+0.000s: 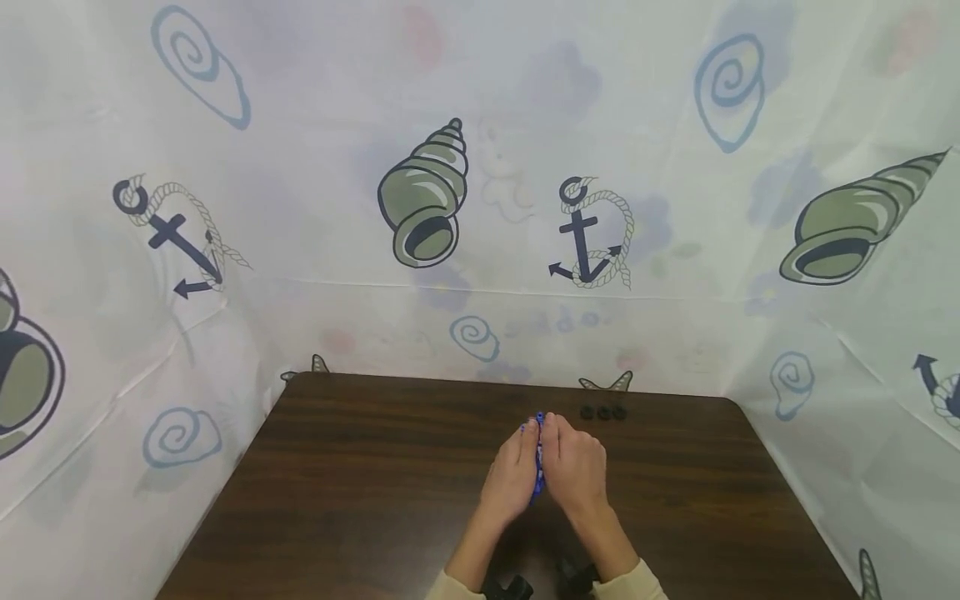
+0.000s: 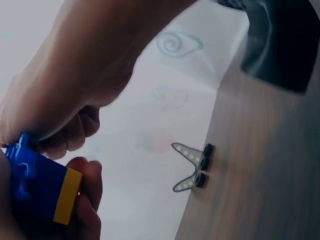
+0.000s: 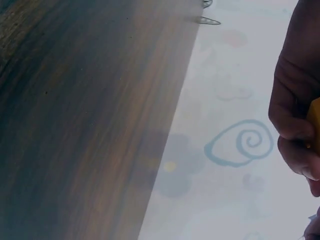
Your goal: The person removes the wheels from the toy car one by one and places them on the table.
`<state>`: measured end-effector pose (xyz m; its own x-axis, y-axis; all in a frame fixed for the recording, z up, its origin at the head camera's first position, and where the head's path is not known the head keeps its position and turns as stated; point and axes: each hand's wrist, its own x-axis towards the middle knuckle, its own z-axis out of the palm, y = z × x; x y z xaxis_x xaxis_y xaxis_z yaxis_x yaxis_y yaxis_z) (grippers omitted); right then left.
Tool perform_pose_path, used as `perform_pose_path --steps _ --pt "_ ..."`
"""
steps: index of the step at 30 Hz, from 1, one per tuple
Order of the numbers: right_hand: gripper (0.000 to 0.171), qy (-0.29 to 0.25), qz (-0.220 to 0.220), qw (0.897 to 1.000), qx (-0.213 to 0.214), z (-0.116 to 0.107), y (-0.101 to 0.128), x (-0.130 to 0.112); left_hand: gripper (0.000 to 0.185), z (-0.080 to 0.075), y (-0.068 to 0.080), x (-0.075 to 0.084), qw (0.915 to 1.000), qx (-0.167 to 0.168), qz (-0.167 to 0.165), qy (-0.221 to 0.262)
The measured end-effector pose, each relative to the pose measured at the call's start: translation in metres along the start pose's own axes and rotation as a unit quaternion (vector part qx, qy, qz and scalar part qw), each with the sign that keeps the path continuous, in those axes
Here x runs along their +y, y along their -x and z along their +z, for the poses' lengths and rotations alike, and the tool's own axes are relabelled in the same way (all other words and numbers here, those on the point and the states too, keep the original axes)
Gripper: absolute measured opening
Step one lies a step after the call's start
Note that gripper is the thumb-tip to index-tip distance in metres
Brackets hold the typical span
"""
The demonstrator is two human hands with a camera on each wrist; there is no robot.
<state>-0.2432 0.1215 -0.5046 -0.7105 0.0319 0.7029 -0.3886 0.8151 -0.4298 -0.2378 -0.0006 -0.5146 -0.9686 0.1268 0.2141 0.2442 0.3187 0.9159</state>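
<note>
Both hands come together over the middle of the table, gripping one blue-and-yellow plastic toy piece between them. In the head view only a narrow blue strip of the piece point(image 1: 539, 471) shows between the left hand point(image 1: 512, 472) and the right hand point(image 1: 576, 467). The left wrist view shows more of it: a blue block point(image 2: 37, 187) with small knobs and a yellow end point(image 2: 68, 196), curled fingers point(image 2: 90, 187) at that end. At the edge of the right wrist view, fingers point(image 3: 295, 125) curl by its yellow part point(image 3: 315, 125). Palms and thumbs hide much of the piece.
Three small black wheel-like pieces point(image 1: 603, 412) stand in a row near the dark wooden table's point(image 1: 360, 483) back edge. A pale cloth point(image 1: 315, 250) printed with shells and anchors hangs behind and at both sides. Black devices point(image 1: 517, 588) sit at the wrists.
</note>
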Motion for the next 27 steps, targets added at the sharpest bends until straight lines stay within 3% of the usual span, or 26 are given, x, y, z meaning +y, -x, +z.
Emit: perform_pose_path --steps 3,8,10,12,14,17,19,21,24,27 --pt "0.041 -0.003 -0.002 1.000 -0.005 -0.001 0.003 -0.001 0.056 -0.005 0.002 0.000 0.9997 -0.008 0.005 -0.021" --pt "0.044 -0.045 -0.011 0.999 0.008 -0.004 0.005 -0.005 0.068 -0.012 0.005 0.004 0.9942 -0.063 -0.004 0.087" --pt "0.042 -0.058 -0.013 0.998 0.007 -0.006 0.005 -0.007 0.069 -0.012 0.005 0.005 0.9898 -0.069 -0.005 0.125" --pt "0.040 -0.058 -0.009 0.998 -0.003 -0.009 0.005 -0.009 0.067 -0.012 0.005 0.005 0.9903 -0.059 0.002 0.126" --pt "0.039 -0.059 0.011 0.998 -0.024 -0.011 0.006 -0.012 0.067 -0.011 0.005 0.005 0.9890 -0.056 -0.004 0.137" --pt "0.039 -0.082 0.078 0.991 -0.068 -0.012 0.007 -0.013 0.068 -0.011 0.004 0.003 0.9856 -0.058 -0.024 0.157" --pt "0.039 -0.128 0.134 0.978 -0.096 -0.011 0.007 -0.011 0.071 -0.013 0.004 0.003 0.9831 -0.064 -0.042 0.167" --pt "0.035 -0.197 0.180 0.957 -0.115 -0.009 0.008 -0.006 0.074 -0.016 0.002 0.002 0.9801 -0.071 -0.055 0.177" --pt "0.025 -0.293 0.207 0.923 -0.138 -0.007 0.010 0.002 0.077 -0.020 0.002 -0.002 0.9755 -0.079 -0.067 0.194" --pt "0.022 -0.337 0.210 0.903 -0.162 -0.010 0.012 0.008 0.077 -0.023 0.002 -0.005 0.9728 -0.080 -0.071 0.205"
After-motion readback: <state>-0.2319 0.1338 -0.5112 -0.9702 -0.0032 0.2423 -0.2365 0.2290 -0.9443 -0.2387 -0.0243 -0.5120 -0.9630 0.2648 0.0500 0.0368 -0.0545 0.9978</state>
